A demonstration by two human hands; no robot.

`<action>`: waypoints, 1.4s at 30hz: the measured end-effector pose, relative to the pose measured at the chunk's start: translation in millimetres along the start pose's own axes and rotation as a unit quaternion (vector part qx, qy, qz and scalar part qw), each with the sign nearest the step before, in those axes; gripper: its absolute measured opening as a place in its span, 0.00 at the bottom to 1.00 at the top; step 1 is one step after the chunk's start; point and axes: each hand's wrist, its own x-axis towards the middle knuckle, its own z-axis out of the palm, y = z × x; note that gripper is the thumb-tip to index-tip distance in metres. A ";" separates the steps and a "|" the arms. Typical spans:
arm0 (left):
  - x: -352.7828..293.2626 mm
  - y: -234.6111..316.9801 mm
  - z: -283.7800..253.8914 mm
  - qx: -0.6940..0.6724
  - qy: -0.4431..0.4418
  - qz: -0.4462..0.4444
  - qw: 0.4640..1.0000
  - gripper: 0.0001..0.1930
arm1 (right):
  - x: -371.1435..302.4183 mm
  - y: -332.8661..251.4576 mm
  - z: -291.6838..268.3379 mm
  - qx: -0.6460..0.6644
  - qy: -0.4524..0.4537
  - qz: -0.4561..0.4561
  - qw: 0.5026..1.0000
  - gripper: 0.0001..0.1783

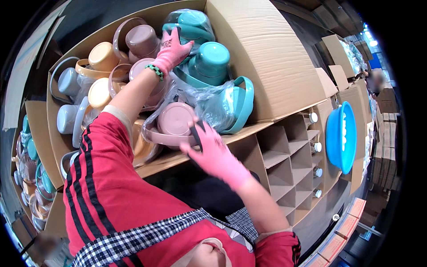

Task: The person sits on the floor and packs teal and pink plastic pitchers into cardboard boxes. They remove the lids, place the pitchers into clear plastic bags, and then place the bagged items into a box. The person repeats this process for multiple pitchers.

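Both hands wear pink gloves with dark fingertips. My left hand (173,51), a green-and-black beaded band at its wrist, reaches into the far part of a large cardboard box. Its fingers are spread against a clear-bagged teal plastic piece (192,18) with a rounded cap; another teal cap-shaped piece (212,60) stands just right of it. My right hand (215,153), slightly blurred, is at the box's near edge with fingers apart, beside a dusty-pink cap-shaped piece (176,119) with a loop handle in clear plastic. Whether it touches that piece I cannot tell.
The large box (267,58) also holds yellow (102,57), mauve (142,41) and pale-blue pieces (68,82). Right of it is a divided carton (284,158) with several capped bottles (313,118). A blue basin (347,138) sits farther right. Another filled box is at left.
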 end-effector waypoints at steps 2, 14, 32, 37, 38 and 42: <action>11.8 21.5 -10.8 0.191 0.122 0.183 0.957 0.33 | -44.1 -9.1 -20.5 -0.031 0.011 -0.025 0.999 0.28; 39.8 28.9 -43.4 0.184 -0.186 -0.031 0.965 0.23 | -192.8 15.0 -3.5 -0.203 0.120 0.067 0.969 0.21; -102.5 432.6 -318.6 -0.268 -0.089 0.430 0.857 0.05 | -234.0 2.4 -104.0 -0.035 0.565 -0.067 0.821 0.45; -168.5 485.6 -324.3 -0.293 -0.231 0.430 0.822 0.05 | -327.5 15.4 -105.3 0.254 0.560 -0.043 0.788 0.27; -174.8 487.8 -337.8 -0.273 -0.268 0.412 0.827 0.05 | -334.0 18.5 -101.8 0.301 0.533 -0.070 0.788 0.24; -180.3 492.1 -264.3 -0.271 -0.445 0.433 0.736 0.11 | -375.8 72.5 0.9 0.476 0.538 0.092 0.689 0.23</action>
